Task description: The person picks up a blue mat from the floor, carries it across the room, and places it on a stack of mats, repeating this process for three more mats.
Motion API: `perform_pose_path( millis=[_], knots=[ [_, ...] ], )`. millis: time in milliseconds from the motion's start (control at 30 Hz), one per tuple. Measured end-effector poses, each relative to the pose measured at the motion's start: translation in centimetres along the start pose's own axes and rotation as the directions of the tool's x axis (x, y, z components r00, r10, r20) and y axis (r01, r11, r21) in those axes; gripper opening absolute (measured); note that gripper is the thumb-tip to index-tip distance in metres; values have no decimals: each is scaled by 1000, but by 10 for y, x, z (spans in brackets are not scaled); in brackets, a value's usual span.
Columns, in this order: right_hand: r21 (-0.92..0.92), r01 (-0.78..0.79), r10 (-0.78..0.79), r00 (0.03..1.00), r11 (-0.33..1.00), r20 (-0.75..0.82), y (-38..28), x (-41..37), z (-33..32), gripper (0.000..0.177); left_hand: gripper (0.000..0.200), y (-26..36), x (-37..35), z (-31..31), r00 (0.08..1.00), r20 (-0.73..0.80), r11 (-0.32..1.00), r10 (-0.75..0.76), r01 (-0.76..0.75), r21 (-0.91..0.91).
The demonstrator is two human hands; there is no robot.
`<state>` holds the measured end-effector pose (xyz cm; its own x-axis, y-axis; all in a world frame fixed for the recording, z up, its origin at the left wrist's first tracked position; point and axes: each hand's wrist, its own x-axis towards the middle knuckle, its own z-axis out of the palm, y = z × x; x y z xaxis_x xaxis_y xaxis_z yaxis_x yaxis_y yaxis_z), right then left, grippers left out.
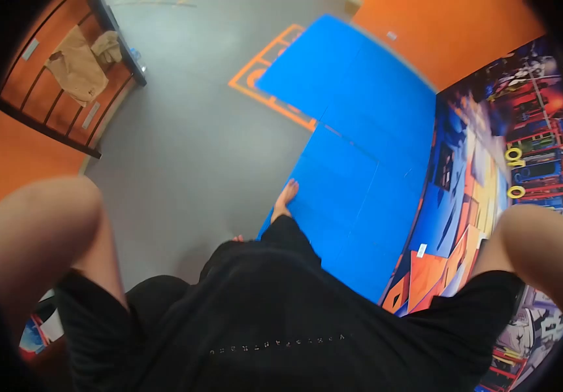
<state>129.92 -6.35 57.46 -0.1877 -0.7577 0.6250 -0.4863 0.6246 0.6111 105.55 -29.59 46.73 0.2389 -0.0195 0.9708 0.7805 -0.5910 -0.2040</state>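
Neither of my hands is in the picture. My left arm (39, 222) is bent, its elbow raised at the left edge and the forearm folded back out of view. On the right side, my right arm (543, 248) is bent the same way. What the hands hold or touch is hidden. Below me is my black shirt (281, 307) with a line of small lettering. One bare foot (287, 195) stands on the blue mat (373, 150), near its left edge; a few toes of the other foot (239, 238) show over the grey floor.
Grey floor (183, 130) extends to the left of the mat. An orange frame pattern (271, 103) borders the mat's far corner. A dark rack (49, 121) with beige cloth (77, 65) stands at upper left. A printed mural wall (464, 176) runs along the right, beside an orange wall (451, 32).
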Motion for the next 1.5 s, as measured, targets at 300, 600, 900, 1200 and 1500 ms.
perform_pose_path(
  millis=[300,600,900,1200,1500],
  knots=[
    [-81,77,-81,996,994,-40,142,-137,63,41,47,-190,-24,108,975,223,998,14,-26,55],
    [-170,39,-32,999,985,40,270,-255,142,40,48,-399,-82,180,976,208,997,66,-56,-52],
    [-259,3,22,996,966,91,391,-297,256,40,49,-608,-137,182,966,239,985,94,-55,-164],
    [-428,-91,173,972,899,156,476,-340,300,39,50,-790,-159,245,963,215,924,161,-71,-375],
    [-495,-562,418,826,663,-378,476,-536,288,35,51,-932,-279,372,946,177,819,-272,324,-474]
  ],
)
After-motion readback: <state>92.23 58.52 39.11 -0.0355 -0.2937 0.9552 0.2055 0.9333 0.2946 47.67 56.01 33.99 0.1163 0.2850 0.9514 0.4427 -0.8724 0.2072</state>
